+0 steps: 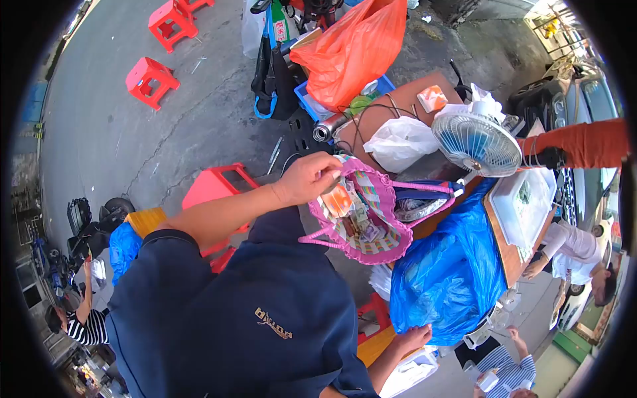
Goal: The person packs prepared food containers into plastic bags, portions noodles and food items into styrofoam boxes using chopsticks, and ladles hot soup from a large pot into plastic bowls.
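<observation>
My left hand is at the rim of a pink-edged, striped tote bag, with its fingers curled closed on that edge. Inside the bag lie an orange-and-white packet and several banknotes. One pink handle hangs towards my body, and the other stretches to the right. Lower right, my right hand has its fingers bent together at the lower edge of a large blue plastic bag. They look pinched on the plastic, though the fingertips are partly hidden.
A fan stands beside a brown tabletop carrying a white plastic bag and a tissue packet. A steel flask and red bag are nearby. Red stools stand left. Other people are lower right and far left.
</observation>
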`<state>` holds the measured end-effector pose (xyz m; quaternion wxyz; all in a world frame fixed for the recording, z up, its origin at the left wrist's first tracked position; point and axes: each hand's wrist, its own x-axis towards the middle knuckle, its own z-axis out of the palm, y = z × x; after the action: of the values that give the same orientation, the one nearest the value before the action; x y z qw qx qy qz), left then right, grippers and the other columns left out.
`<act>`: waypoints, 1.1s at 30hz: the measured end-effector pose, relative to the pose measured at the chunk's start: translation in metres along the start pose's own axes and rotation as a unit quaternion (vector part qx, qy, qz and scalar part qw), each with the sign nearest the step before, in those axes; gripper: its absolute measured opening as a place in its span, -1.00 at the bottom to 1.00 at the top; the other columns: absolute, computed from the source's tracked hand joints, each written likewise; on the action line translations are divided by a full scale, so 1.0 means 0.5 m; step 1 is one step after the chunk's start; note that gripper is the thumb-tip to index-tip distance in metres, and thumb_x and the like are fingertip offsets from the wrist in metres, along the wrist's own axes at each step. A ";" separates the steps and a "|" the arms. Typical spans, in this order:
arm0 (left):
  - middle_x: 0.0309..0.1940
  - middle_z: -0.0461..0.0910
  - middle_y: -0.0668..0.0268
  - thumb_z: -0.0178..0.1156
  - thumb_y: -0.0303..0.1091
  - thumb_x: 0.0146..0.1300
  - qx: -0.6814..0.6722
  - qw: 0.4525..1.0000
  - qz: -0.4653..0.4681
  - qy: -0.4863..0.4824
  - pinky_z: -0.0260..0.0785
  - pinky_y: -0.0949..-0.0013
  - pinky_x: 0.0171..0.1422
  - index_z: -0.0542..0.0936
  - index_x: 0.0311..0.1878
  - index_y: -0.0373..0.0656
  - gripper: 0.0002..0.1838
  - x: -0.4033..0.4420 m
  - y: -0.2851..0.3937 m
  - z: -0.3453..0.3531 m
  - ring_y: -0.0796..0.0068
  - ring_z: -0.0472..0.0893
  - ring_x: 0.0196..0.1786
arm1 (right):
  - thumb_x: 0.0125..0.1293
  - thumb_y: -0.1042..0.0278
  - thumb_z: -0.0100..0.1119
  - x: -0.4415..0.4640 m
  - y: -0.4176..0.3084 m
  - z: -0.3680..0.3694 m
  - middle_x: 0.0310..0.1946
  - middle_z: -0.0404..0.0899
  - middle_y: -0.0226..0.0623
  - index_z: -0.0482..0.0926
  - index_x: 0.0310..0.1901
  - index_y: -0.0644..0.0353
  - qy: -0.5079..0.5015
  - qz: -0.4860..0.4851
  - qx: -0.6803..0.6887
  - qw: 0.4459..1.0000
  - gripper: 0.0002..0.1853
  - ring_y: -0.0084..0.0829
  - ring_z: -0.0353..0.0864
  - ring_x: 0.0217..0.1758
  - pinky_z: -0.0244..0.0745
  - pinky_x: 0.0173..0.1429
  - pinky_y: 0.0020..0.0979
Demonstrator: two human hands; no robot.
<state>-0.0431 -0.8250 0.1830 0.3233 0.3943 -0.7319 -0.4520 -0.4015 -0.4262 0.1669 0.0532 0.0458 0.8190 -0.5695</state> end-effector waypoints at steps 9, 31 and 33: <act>-0.03 0.67 -0.03 0.05 -0.53 0.33 0.174 0.937 -0.159 0.258 0.51 0.09 0.22 0.63 0.09 -0.27 -0.68 0.297 -0.832 -0.432 -0.04 0.66 0.09 | 0.53 0.43 0.14 -0.491 -0.239 0.827 -0.27 0.51 -0.44 0.49 0.02 0.30 -0.583 -0.106 -0.137 0.794 -0.84 -0.66 0.45 -0.27 0.40 -0.15 -0.59; -0.18 0.69 0.22 0.25 -0.58 0.29 -0.072 0.856 -0.336 0.386 0.52 0.29 0.04 0.46 0.34 -0.12 -0.47 0.264 -0.982 -0.492 0.32 0.70 -0.12 | 0.33 0.14 0.40 -0.817 0.042 1.582 0.25 0.49 -0.01 0.52 0.23 0.31 -0.747 -0.179 -0.261 0.585 -0.45 -0.07 0.54 0.26 0.54 0.27 -0.18; -0.23 0.66 0.31 0.19 -0.67 0.34 -0.139 0.884 -0.274 0.353 0.48 0.45 0.03 0.47 0.31 -0.20 -0.53 0.187 -0.853 -0.501 0.55 0.63 -0.14 | 0.37 -0.03 0.39 -0.788 0.012 1.517 0.40 0.32 0.00 0.19 0.51 0.21 -0.739 -0.011 -0.231 0.633 -0.14 -0.25 0.49 0.31 0.51 0.30 -0.16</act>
<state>0.2415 -1.1276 -0.1011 0.4756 0.6633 -0.3618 -0.4505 0.0159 -1.1410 -0.0457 0.6430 -0.4130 0.6112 -0.2057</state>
